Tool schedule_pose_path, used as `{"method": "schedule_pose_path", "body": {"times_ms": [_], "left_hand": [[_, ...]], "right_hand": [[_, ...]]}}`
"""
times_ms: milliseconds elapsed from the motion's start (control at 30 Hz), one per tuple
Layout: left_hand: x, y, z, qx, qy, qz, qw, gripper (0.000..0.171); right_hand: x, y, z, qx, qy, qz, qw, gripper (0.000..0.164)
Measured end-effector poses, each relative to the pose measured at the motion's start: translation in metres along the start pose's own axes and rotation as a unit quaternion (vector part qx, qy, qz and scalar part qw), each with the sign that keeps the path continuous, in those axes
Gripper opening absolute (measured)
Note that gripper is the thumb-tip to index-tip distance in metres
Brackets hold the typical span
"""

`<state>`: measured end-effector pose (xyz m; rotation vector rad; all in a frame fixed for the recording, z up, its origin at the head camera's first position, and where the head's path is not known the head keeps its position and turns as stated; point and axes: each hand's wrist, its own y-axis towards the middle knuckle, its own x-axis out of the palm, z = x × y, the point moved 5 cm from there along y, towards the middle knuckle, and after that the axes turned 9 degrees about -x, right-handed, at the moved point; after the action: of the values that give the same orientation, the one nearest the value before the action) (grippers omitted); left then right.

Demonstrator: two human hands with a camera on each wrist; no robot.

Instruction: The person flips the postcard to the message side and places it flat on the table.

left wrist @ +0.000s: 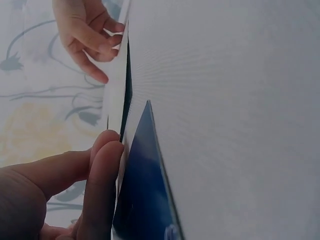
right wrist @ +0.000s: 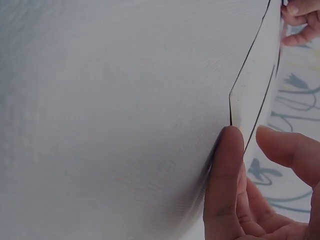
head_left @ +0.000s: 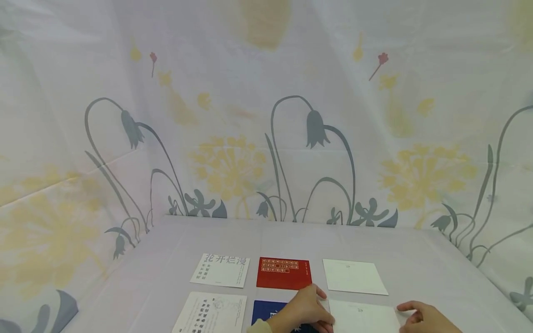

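Observation:
Nearest me at the right lies a white card [head_left: 365,319] with a small faint mark near its top. My left hand [head_left: 303,309] is at its left edge, with thumb and fingertip [left wrist: 111,150] close together on that edge in the left wrist view. There a dark gap shows along the card's side. At the opposite edge is my right hand [head_left: 426,317], one fingertip [right wrist: 231,142] against the card's corner and the thumb standing apart. A dark blue card [head_left: 266,309] is partly hidden beneath my left hand.
Behind lie another white card [head_left: 356,276], a red card [head_left: 284,273] with gold characters and a white card [head_left: 220,271] with grey characters. Front left is a white printed card [head_left: 211,312]. A flower-patterned cloth [head_left: 266,185] hangs behind the pale table [head_left: 291,238].

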<state>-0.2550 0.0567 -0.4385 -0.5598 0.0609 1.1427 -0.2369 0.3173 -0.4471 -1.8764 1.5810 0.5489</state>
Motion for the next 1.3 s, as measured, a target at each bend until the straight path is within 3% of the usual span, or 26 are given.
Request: {"method": "schedule_pose_path", "body": {"times_ms": [300,467,733,1300], "left_hand": [[-0.015,0.001,-0.002,0.03,-0.043,-0.039,0.9979,0.026],[-0.031,0.003,-0.005,0.049,-0.064,-0.034,0.9962,0.031],[-0.054,0.004,-0.015,0.082,-0.073,-0.016,0.9939,0.035],[-0.094,0.0,-0.03,0.094,-0.074,0.014,0.9927,0.04]], "right_hand": [[-0.004,0.003,-0.016,-0.093,0.049,-0.022,0.994,0.047],[0.002,0.004,-0.028,-0.093,0.083,-0.003,0.992,0.047],[0.015,0.011,-0.047,-0.131,0.136,-0.001,0.982,0.047],[0.043,0.029,-0.082,-0.129,0.172,0.03,0.976,0.047]]}}
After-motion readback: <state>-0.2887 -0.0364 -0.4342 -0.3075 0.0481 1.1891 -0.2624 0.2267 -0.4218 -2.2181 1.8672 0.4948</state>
